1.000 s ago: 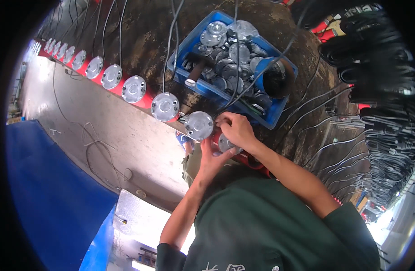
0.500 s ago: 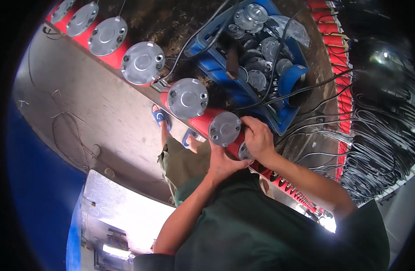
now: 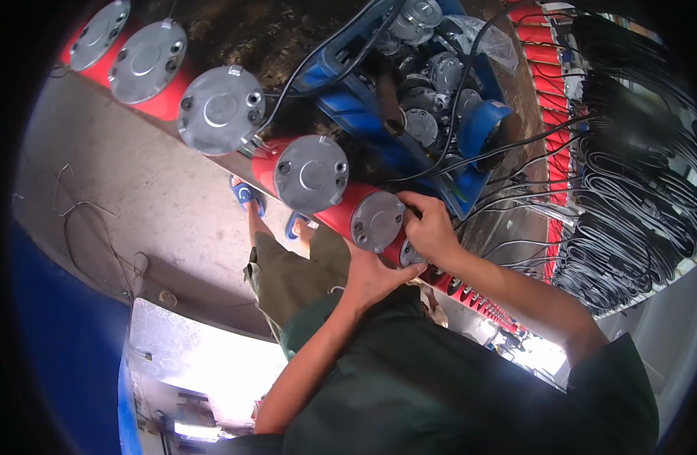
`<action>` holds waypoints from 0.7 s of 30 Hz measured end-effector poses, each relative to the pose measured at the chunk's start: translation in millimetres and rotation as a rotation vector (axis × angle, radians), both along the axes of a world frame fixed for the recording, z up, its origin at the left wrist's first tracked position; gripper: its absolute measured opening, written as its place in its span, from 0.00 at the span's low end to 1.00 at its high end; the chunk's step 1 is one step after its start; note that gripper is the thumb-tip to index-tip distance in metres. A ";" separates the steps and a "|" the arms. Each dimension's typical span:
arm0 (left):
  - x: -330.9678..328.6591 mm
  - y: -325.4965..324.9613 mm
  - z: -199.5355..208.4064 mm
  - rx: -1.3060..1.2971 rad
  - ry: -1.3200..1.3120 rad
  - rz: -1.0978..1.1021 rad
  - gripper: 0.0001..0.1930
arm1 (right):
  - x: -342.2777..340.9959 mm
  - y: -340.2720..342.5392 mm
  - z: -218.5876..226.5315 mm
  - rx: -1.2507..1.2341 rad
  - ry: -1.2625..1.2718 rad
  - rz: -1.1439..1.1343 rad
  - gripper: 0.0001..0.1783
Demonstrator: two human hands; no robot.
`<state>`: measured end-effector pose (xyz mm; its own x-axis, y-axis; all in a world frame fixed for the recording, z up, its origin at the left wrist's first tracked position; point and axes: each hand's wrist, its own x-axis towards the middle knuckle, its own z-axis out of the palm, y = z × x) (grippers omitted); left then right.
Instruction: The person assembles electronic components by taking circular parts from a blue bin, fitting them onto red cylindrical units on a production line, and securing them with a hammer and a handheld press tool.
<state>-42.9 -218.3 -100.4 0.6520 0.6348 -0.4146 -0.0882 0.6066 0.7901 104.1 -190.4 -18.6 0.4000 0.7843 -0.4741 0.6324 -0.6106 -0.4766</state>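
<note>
Left of the fingers, capped red tubes line the worktop. The left hand's fingers are clamped around the end tube, thumb at its cap. Beyond them, a blue bin holds metal parts. The right hand's fingers touch that tube, their grip impossible to tell; cables bunch farther right.

The left grip cups a red cylinder with a grey metal cap; the right grip curls at its other side; more capped red cylinders line the edge of a dark counter; a blue crate holds metal discs; black cables bunch at right
</note>
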 end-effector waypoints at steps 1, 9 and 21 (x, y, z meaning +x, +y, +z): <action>2.1 -4.4 -3.5 0.026 0.015 0.057 0.52 | -2.4 -1.0 0.1 0.028 0.003 -0.043 0.16; -1.5 -4.9 3.1 -0.006 -0.008 0.152 0.47 | -6.8 0.0 -4.7 0.043 -0.025 -0.034 0.11; 7.7 -37.9 -44.9 0.286 0.151 0.179 0.46 | 13.8 -13.5 -36.1 -0.006 0.192 -0.140 0.13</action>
